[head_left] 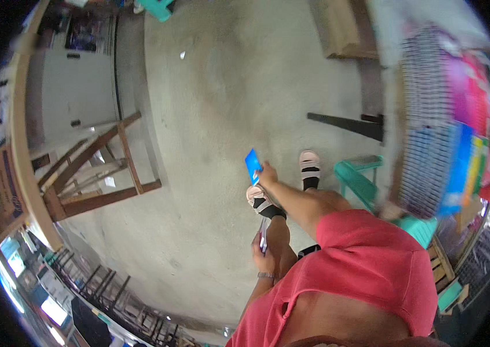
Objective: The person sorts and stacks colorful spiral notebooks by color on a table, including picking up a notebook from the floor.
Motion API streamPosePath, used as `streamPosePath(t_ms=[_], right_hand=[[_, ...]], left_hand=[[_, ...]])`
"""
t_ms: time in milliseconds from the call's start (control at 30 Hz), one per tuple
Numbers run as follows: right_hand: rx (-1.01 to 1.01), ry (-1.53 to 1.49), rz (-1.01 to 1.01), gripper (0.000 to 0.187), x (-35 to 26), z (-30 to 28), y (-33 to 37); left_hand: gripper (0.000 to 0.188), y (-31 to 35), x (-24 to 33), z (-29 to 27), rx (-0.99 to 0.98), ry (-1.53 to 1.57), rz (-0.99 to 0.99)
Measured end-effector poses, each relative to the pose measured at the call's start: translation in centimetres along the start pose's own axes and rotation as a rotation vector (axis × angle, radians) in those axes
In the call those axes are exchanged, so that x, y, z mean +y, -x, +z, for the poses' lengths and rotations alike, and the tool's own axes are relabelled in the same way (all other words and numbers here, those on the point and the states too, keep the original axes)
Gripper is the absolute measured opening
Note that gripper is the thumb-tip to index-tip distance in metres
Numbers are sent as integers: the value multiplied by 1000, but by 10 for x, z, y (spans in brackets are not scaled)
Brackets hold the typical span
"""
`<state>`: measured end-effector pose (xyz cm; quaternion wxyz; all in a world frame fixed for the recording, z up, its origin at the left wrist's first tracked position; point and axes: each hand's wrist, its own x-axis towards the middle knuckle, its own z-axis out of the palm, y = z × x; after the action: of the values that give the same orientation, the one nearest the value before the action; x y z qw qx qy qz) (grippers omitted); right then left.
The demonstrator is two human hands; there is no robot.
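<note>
My right hand point(266, 174) is closed on the near end of a flat blue rectangular packet point(252, 164), held out over the floor just beyond my foot. Lower down and closer to my body, my left hand point(260, 252) grips a thin flat object point(264, 236), pale and seen almost edge-on. Its kind cannot be made out. A band circles my left wrist. The two held things are apart from each other.
Beside my right leg stands a green plastic stool point(356, 173). Packed goods hang by a wire rack point(427, 115) on the right. To the left is a wooden frame point(106, 196); a wooden piece point(346, 29) lies far right. A white scrap point(183, 55) is on the concrete floor point(210, 115).
</note>
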<state>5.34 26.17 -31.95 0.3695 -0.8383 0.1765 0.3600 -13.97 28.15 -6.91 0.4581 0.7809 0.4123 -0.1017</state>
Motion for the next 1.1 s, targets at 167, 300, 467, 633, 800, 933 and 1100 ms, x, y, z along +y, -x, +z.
streamPosePath(t_ms=[167, 300, 467, 633, 800, 933, 1100], right_hand=[[10, -131, 14, 30, -83, -112, 166], [-195, -179, -572, 29, -168, -245, 241], [-3, -347, -808, 35, -236, -458, 327], [432, 208, -952, 23, -215, -583, 379], [427, 870, -977, 18, -228, -607, 351], [382, 867, -1088, 16, -213, -574, 263], [431, 442, -1004, 24, -212, -636, 223]], left_hand=[[32, 38, 43, -21, -13, 176, -130], [40, 33, 112, -81, -51, 465, -251], [37, 17, 191, -124, -19, 660, -207], [38, 7, 287, -133, -254, 775, -133], [38, -11, 335, -113, -457, 732, -63], [33, 8, 367, -85, -568, 906, -87], [38, 25, 383, -35, -631, 1051, -230]])
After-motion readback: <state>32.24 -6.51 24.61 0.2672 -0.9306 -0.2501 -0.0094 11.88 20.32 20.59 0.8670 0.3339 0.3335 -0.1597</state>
